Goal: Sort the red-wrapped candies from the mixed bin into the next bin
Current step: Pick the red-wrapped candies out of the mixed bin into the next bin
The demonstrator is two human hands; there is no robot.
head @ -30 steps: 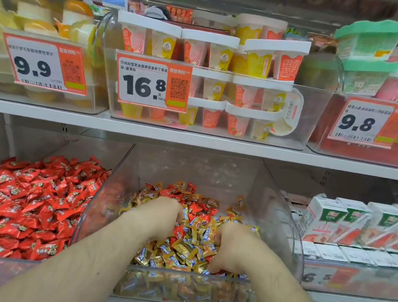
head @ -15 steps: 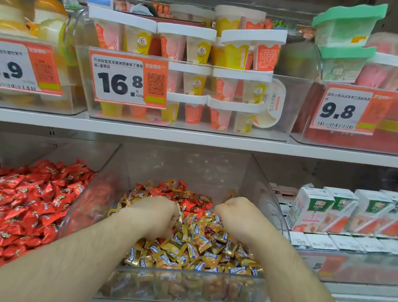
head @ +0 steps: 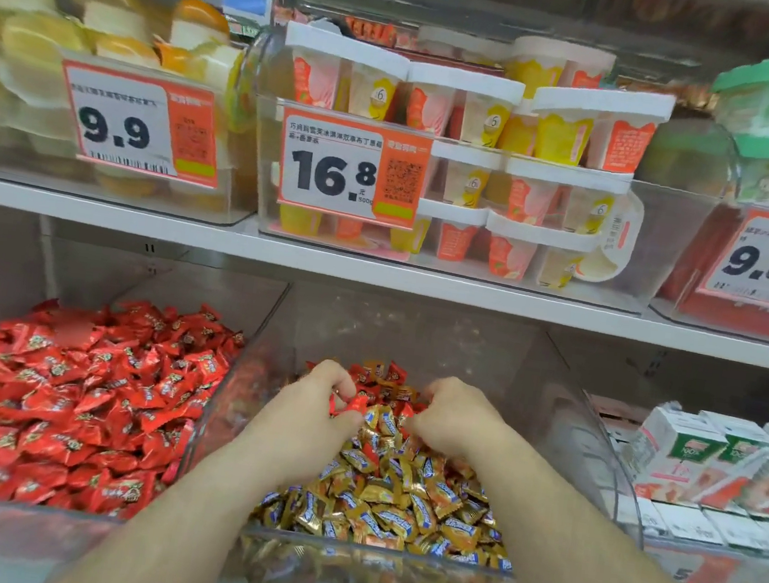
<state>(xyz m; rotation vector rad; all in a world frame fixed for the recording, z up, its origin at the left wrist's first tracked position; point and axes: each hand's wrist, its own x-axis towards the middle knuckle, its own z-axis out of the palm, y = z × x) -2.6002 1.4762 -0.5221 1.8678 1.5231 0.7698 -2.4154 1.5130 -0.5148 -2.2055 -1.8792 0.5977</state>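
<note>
A red-wrapped candy [head: 356,405] is seen pinched in the grip of the left hand [head: 314,416], held between thumb and curled fingers just above the candy heap. Its long axis is tilted, running roughly from lower left to upper right. More red-wrapped pieces [head: 376,378] are noted at the far end of the mixed bin [head: 564,437], beyond both hands, scattered among the gold-wrapped candies [head: 389,502] that fill the near end.

The right hand [head: 451,422] is curled knuckles-up over the heap, fingertips buried among wrappers; whether anything is held in that grip cannot be told.

The next bin [head: 235,369], filled with red candies [head: 64,405], lies directly to the left of the mixed bin, a clear wall shared between them. The left hand is judged the nearer to it: the held candy sits just right of that wall, so the coming move is expected to be a short carry leftward and over the wall, then a release. The wall's upper edge is hard to trace through the clear plastic, so the lift needed cannot be gauged.

Further out, a white shelf [head: 375,275] is recorded above, carrying pudding cups [head: 470,107] behind a price tag [head: 350,167]. Small cartons [head: 712,461] are stacked to the right of the mixed bin.
</note>
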